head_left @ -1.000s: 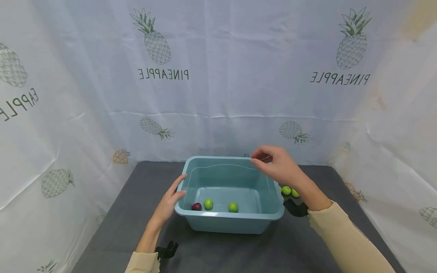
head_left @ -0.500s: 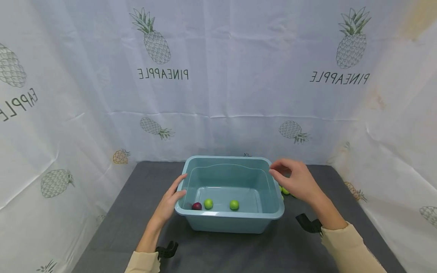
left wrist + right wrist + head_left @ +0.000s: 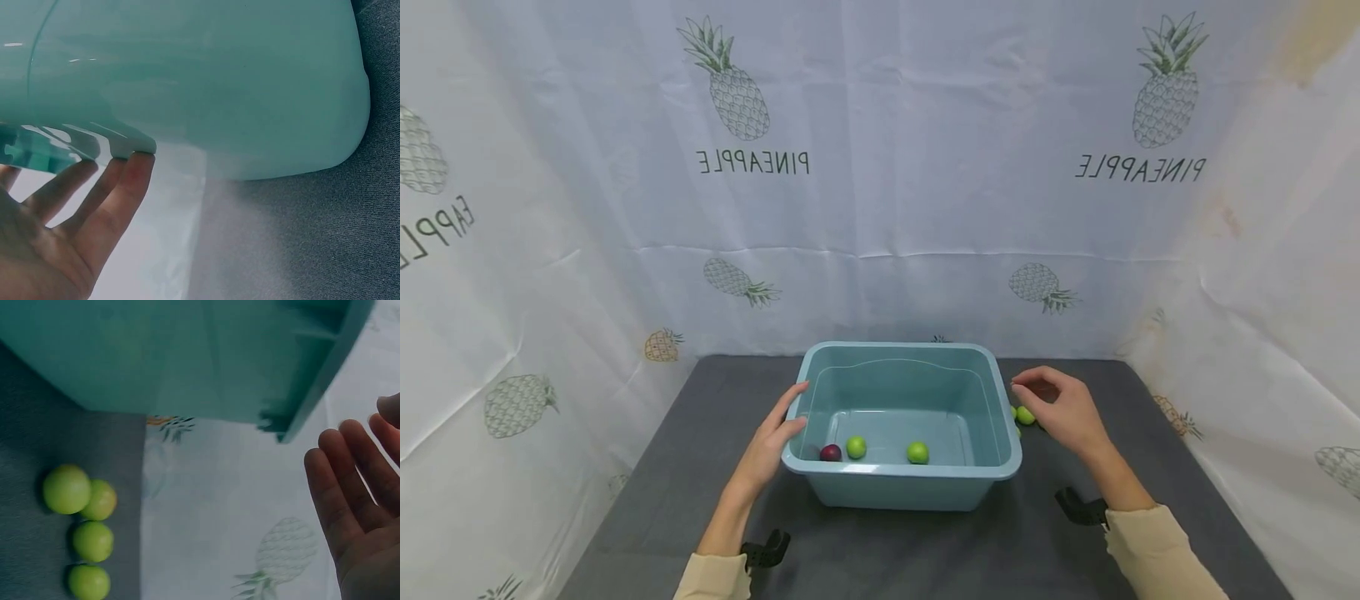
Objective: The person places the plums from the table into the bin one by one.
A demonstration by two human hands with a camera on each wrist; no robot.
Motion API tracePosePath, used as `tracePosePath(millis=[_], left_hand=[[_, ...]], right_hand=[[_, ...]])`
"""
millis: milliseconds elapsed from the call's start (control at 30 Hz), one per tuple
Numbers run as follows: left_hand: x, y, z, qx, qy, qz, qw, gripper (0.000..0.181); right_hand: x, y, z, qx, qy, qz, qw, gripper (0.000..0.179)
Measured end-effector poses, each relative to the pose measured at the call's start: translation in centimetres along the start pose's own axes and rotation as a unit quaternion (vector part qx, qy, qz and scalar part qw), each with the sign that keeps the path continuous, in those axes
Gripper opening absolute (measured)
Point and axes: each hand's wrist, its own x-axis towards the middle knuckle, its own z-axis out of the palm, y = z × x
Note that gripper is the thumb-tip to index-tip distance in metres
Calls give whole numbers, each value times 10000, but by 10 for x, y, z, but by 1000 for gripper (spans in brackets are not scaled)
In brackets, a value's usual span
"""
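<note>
A light-blue plastic basin [image 3: 902,492] stands on the dark table. Inside, near its front wall, lie a dark red plum-like fruit [image 3: 831,452] and two small green apples, one beside it [image 3: 856,447] and one farther right [image 3: 917,452]. My left hand [image 3: 769,446] holds the basin's left rim; in the left wrist view several fingertips [image 3: 139,164] touch beneath it. To the right of the basin, my right hand [image 3: 1063,408] hovers in the air with loosely curved fingers and nothing in it. More green apples [image 3: 67,489] lie on the table below that hand, partly hidden in the head view.
Dark cloth covers the table [image 3: 880,554]. White curtains with pineapple prints [image 3: 880,167] hang behind it and along both sides. The basin's right wall stands close to the loose apples.
My right hand has moved from above the basin's back right corner to the right, over the loose apples. The right apple inside has shifted slightly right. My left hand has stayed on the rim.
</note>
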Motion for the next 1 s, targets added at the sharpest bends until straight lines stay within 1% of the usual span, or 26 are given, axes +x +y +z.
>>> tracePosePath(millis=[100,333,533,633,833,900,1000], left_hand=[[0,0,0,28,2,-2,10000,52],[0,-1,0,8,9,33,10000,52],[0,-1,0,10,-14,8,10000,52],[0,0,1,20,-4,28,10000,52],[-1,0,1,9,1,52,10000,52],[-1,-1,1,-6,-7,71,10000,53],[-1,-1,1,-27,-6,78,10000,53]], right_hand=[[-3,17,5,28,-28,176,9998,16],[-9,58,21,-118,-170,528,9984,18],[-15,84,33,-139,-259,730,9969,19],[-17,93,39,-115,-295,869,9957,21],[-22,107,51,-273,-366,1359,9897,25],[-23,109,54,-331,-375,1458,9881,27],[-23,111,58,-407,-381,1494,9872,28]])
